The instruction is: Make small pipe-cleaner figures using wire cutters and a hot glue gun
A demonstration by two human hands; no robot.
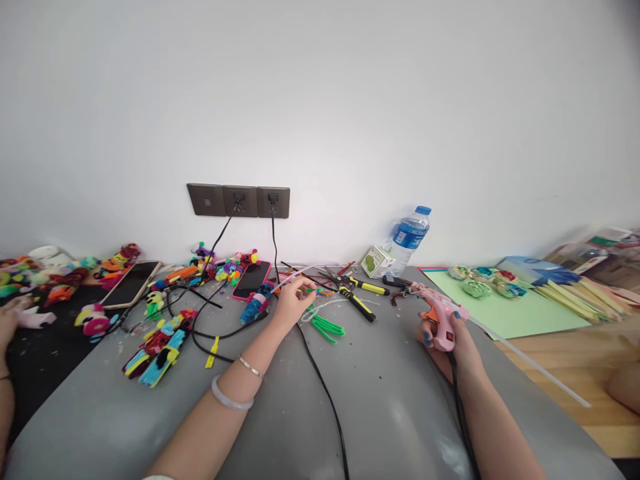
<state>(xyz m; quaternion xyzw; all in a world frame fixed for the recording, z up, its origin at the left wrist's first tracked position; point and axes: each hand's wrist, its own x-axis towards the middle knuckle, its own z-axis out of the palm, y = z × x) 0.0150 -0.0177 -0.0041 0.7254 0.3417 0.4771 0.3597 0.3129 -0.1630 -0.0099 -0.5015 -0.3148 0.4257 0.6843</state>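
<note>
My right hand (453, 333) is wrapped round a pink hot glue gun (443, 320), its nozzle pointing left and a long translucent glue stick (530, 360) jutting from its back. Over the clutter in the middle, my left hand (296, 301) has its fingers pinched together. A tiny green bit shows at those fingertips, too small to name. Just right of the left hand lie bent green pipe cleaners (327, 327) and a clear beaded strand (340, 302). Yellow-and-black pliers (357, 303) lie beyond them. A blue and pink fuzzy figure (256, 303) is left of my left wrist.
Black cords run from the wall sockets (239, 202) across the grey table (380, 413). A water bottle (411, 237) and small box (376, 261) stand by the wall. Phones (133, 283) and pipe-cleaner figures (159, 350) lie left. Another person's hand (13, 317) is at far left.
</note>
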